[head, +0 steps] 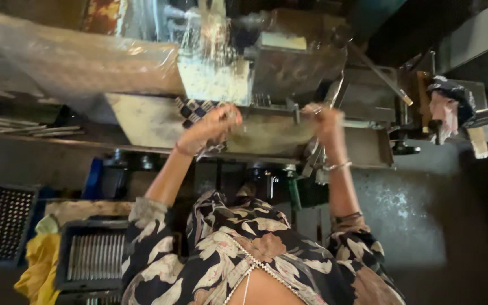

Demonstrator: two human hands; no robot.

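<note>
Checkered blue-and-white cloth [194, 110] lies bunched against the grey metal machine [289, 68], under the left hand [210, 129], fingers curled on it. Right hand [324, 121], beside the machine's front, grips a thin metal rod [334, 93].

A person wears a dark garment printed with large cream and tan flowers, its short sleeves ending above the elbows. A beaded trim edges the neckline. Thin bangles circle both wrists, one silver-coloured.

Dim workshop: grey wall [402, 220], blue crate [1, 223] (perforated), yellow cloth [38, 268].
</note>
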